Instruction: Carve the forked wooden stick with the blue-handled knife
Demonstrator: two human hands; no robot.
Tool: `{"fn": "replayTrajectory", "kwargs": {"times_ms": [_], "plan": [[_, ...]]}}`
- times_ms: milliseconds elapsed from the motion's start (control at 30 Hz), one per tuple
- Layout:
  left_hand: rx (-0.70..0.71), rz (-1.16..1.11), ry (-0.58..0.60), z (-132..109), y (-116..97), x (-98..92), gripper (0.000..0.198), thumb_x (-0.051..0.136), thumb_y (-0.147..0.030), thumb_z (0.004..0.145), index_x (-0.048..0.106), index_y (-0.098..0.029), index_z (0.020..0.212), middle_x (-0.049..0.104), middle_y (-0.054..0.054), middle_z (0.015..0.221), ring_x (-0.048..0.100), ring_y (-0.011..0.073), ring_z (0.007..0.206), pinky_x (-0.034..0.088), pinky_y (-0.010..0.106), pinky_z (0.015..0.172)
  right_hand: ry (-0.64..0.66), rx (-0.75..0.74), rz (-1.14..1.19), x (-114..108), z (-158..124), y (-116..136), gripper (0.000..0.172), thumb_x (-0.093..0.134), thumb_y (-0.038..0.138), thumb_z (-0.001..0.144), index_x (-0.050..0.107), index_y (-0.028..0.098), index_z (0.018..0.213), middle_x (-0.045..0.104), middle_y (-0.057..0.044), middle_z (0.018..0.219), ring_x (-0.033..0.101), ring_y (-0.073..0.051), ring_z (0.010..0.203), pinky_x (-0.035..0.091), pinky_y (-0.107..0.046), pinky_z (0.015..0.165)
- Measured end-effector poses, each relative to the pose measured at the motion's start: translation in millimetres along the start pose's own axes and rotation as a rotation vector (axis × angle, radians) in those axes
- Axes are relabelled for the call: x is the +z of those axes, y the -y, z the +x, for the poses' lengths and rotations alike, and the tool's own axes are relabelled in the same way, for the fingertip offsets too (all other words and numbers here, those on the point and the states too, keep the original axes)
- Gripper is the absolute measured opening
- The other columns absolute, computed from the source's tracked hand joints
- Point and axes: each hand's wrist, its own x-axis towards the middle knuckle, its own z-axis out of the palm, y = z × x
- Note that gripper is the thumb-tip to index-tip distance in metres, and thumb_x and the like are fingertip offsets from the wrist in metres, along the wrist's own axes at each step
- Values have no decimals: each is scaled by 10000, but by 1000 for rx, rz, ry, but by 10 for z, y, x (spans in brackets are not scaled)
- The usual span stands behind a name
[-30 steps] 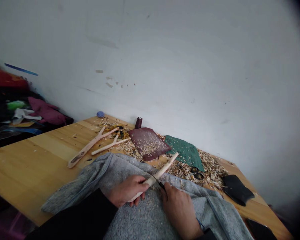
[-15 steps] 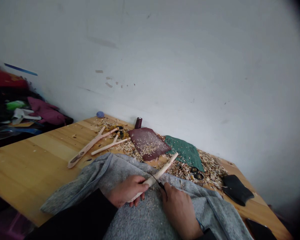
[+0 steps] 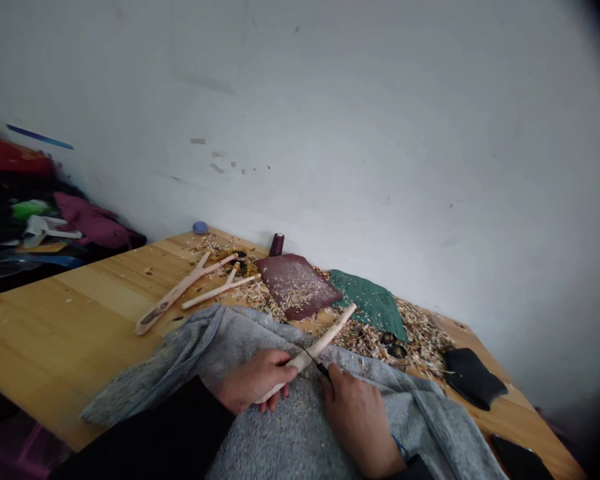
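Looking down from our head view, our left hand [image 3: 254, 381] is wrapped closed around a pale, peeled wooden stick [image 3: 325, 340], whose far end angles up past the fingers above a grey knitted cloth [image 3: 300, 440]. Our right hand [image 3: 361, 421] is curled tight on a slim dark knife [image 3: 321, 368], its blade against the stick. Beyond the grip, curly wood shavings [image 3: 365, 340] litter a pine table [image 3: 65, 313] around a maroon leather pad [image 3: 295, 285] and a green cloth [image 3: 367, 305]; two forked carved sticks [image 3: 177, 293] lie further left.
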Motion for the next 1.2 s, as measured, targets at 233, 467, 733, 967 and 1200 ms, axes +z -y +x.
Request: {"fn": "replayTrajectory", "kwargs": {"times_ms": [233,467,733,967,1200], "plan": [[-2,15,21,2,2,-14,145,489,-349,847,510,-206,838,570,-37,659,440,66,380,305,202,353,-25,-25,-21,19,-7,-4,234,439,249,1024,664,230,965,752,-49,821,732,-205,720,398,-266,543],[5,18,10,29,31,-1,147,493,-351,842,511,-205,846,578,-34,675,460,73,398,318,206,359,-38,-12,-40,-5,-12,1,203,469,260,1019,659,241,950,755,-31,829,725,-197,693,378,-260,529],[4,13,16,7,18,-9,189,477,-385,844,525,-207,888,572,-43,675,465,77,412,316,207,378,-121,16,-24,-118,-56,4,237,437,307,1032,652,231,969,755,-34,832,720,-192,666,324,-255,500],[3,25,-3,37,39,0,156,482,-365,837,498,-209,837,560,-50,648,451,68,386,319,196,353,0,-19,-26,-35,-78,70,218,448,231,1017,657,235,957,759,-30,801,735,-197,704,344,-257,519],[-7,14,1,6,0,1,178,509,-389,824,503,-211,830,566,-46,648,455,71,394,313,193,352,1,-13,-19,-28,-64,67,226,448,209,1008,665,228,950,761,-43,815,738,-196,712,358,-264,518]]}}
